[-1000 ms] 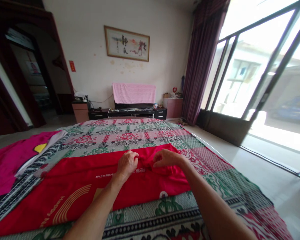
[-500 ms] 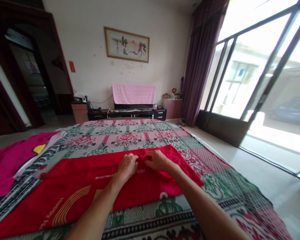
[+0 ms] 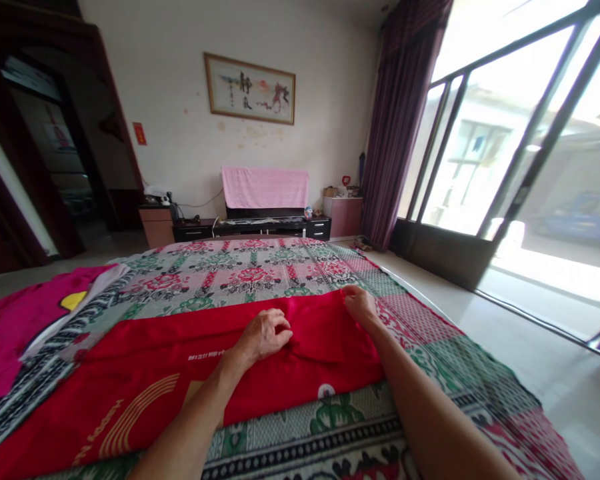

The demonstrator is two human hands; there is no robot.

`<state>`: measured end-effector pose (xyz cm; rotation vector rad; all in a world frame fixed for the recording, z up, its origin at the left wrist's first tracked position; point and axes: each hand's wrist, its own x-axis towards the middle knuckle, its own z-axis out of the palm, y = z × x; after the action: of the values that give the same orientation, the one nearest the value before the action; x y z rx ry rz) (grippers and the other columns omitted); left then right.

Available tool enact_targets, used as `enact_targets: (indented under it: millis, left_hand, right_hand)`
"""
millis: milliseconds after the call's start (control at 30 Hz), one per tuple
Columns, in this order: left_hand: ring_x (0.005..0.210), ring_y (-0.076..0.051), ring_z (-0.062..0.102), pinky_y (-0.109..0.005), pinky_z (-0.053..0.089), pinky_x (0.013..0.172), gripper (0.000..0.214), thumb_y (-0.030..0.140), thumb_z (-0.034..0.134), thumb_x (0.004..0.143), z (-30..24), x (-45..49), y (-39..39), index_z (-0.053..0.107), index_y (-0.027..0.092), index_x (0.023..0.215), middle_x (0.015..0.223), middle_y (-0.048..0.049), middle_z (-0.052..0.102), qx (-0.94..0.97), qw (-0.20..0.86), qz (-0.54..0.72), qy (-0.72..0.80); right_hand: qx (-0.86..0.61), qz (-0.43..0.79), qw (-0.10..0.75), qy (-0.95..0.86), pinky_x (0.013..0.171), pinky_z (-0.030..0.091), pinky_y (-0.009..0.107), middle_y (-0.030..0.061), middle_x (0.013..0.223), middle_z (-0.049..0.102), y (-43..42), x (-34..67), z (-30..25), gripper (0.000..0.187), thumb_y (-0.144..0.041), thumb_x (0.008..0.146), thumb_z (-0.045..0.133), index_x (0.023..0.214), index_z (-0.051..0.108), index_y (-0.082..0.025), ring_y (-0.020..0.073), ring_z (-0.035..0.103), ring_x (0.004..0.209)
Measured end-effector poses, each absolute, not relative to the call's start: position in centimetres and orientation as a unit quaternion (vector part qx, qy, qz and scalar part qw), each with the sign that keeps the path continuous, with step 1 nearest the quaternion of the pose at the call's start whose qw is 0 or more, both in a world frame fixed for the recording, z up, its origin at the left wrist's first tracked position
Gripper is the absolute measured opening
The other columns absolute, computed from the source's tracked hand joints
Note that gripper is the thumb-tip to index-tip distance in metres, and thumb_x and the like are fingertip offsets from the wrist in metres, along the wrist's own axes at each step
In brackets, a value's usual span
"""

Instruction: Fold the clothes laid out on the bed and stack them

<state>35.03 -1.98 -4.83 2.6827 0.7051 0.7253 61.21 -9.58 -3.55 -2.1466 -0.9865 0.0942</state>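
A red cloth [image 3: 153,357] printed with white lettering, gold curved stripes and a small round badge lies spread across the patterned blanket. Near its middle, my left hand [image 3: 267,333] has its fingers curled down on the fabric, thumb and forefinger closed at a fold. My right hand [image 3: 361,305] pinches the cloth's far right corner, its fingertips partly hidden behind the hand. Between both hands the fabric is folded over, with creases running toward the right edge. My left forearm covers part of the gold print.
The patterned blanket [image 3: 285,260] covers the broad surface under the cloth. To the left lies a magenta cloth [image 3: 25,320] with a yellow patch. Beyond stand a low black cabinet [image 3: 195,231] and a pink-draped screen [image 3: 265,188]. Glass doors [image 3: 460,167] are on the right.
My right hand has moved right, from beside my left hand to the cloth's far right corner. The right part of the cloth is folded over, covering some lettering. My left hand shifted slightly.
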Motion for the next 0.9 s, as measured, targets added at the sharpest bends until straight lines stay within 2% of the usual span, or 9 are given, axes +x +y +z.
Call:
enact_targets:
  millis: [100, 267, 367, 433, 467, 500, 567, 700, 900]
  left_hand:
    - [0.098, -0.019, 0.062, -0.028, 0.044, 0.093, 0.016, 0.028, 0.06, 0.076, -4.6, 34.6, -1.9, 0.071, 0.021, 0.068, 0.105, -0.0052, 0.069, 0.935, 0.135, 0.215, 0.248]
    - [0.101, -0.021, 0.062, -0.031, 0.043, 0.094, 0.037, 0.04, 0.051, 0.084, -4.2, 34.7, -2.0, 0.065, 0.018, 0.056, 0.108, -0.0095, 0.068, 0.933, 0.124, 0.195, 0.276]
    - [0.097, -0.021, 0.063, -0.031, 0.045, 0.09, 0.024, 0.03, 0.056, 0.078, -4.0, 34.8, -2.3, 0.064, 0.017, 0.06, 0.099, -0.0085, 0.069, 0.936, 0.109, 0.18, 0.283]
    - [0.094, -0.021, 0.063, -0.03, 0.046, 0.089, 0.012, 0.023, 0.058, 0.073, -3.9, 34.7, -2.3, 0.068, 0.017, 0.075, 0.097, -0.007, 0.069, 0.939, 0.105, 0.172, 0.278]
    - [0.096, -0.021, 0.063, -0.031, 0.046, 0.09, 0.019, 0.021, 0.058, 0.072, -3.9, 34.7, -2.3, 0.069, 0.017, 0.087, 0.1, -0.0068, 0.068, 0.942, 0.104, 0.169, 0.272]
    - [0.099, -0.021, 0.062, -0.031, 0.046, 0.092, 0.03, 0.019, 0.058, 0.07, -3.9, 34.5, -2.2, 0.068, 0.017, 0.098, 0.106, -0.0072, 0.067, 0.944, 0.105, 0.164, 0.267]
    - [0.11, -0.023, 0.058, -0.033, 0.042, 0.099, 0.042, 0.018, 0.057, 0.069, -4.0, 34.3, -1.8, 0.066, 0.019, 0.11, 0.121, -0.0084, 0.062, 0.947, 0.109, 0.146, 0.263]
    - [0.124, -0.024, 0.05, -0.035, 0.036, 0.107, 0.037, 0.021, 0.056, 0.069, -4.3, 34.0, -1.2, 0.07, 0.021, 0.104, 0.136, -0.0094, 0.052, 0.95, 0.116, 0.11, 0.27]
    - [0.127, -0.024, 0.047, -0.037, 0.034, 0.108, 0.042, 0.023, 0.056, 0.07, -4.3, 33.9, -1.3, 0.066, 0.02, 0.11, 0.138, -0.0108, 0.05, 0.956, 0.105, 0.089, 0.258]
  right_hand:
    - [-0.831, 0.086, 0.445, -0.321, 0.078, 0.051, 0.027, 0.0094, 0.102, 0.069, -10.7, 63.4, -3.6, 0.04, -0.016, 0.074, 0.048, 0.111, 0.064, -0.015, 0.02, 0.065, 0.094]
    - [-0.811, 0.093, 0.496, -0.296, 0.065, 0.053, 0.024, 0.015, 0.105, 0.068, -11.8, 65.3, -2.6, 0.047, -0.019, 0.074, 0.051, 0.12, 0.057, -0.012, 0.0176, 0.068, 0.082]
    - [-0.802, 0.092, 0.509, -0.299, 0.067, 0.054, 0.026, 0.0132, 0.101, 0.069, -11.4, 64.3, -2.3, 0.043, -0.019, 0.075, 0.049, 0.116, 0.06, -0.012, 0.0178, 0.068, 0.081]
    - [-0.799, 0.083, 0.499, -0.326, 0.074, 0.052, 0.028, 0.0099, 0.099, 0.07, -10.7, 62.3, -2.5, 0.037, -0.018, 0.077, 0.046, 0.109, 0.064, -0.014, 0.0182, 0.067, 0.085]
    - [-0.798, 0.073, 0.483, -0.354, 0.081, 0.05, 0.029, 0.0085, 0.099, 0.07, -10.4, 61.0, -2.7, 0.033, -0.016, 0.075, 0.049, 0.102, 0.067, -0.015, 0.0192, 0.065, 0.091]
    - [-0.796, 0.032, 0.43, -0.424, 0.087, 0.047, 0.031, 0.0085, 0.102, 0.069, -10.0, 59.5, -2.9, 0.032, -0.015, 0.075, 0.049, 0.101, 0.067, -0.016, 0.02, 0.063, 0.096]
    - [-0.749, -0.026, 0.343, -0.567, 0.094, 0.042, 0.034, 0.0089, 0.114, 0.065, -9.5, 56.7, -3.6, 0.033, -0.019, 0.08, 0.047, 0.109, 0.064, -0.018, 0.0208, 0.058, 0.105]
    - [-0.716, -0.041, 0.232, -0.657, 0.098, 0.035, 0.044, 0.0105, 0.132, 0.052, -9.5, 53.8, -4.9, 0.039, -0.034, 0.086, 0.048, 0.121, 0.055, -0.019, 0.0252, 0.045, 0.12]
    - [-0.732, -0.032, 0.198, -0.651, 0.101, 0.028, 0.045, 0.0093, 0.138, 0.047, -9.7, 54.2, -5.6, 0.043, -0.04, 0.088, 0.044, 0.126, 0.051, -0.02, 0.0254, 0.038, 0.124]
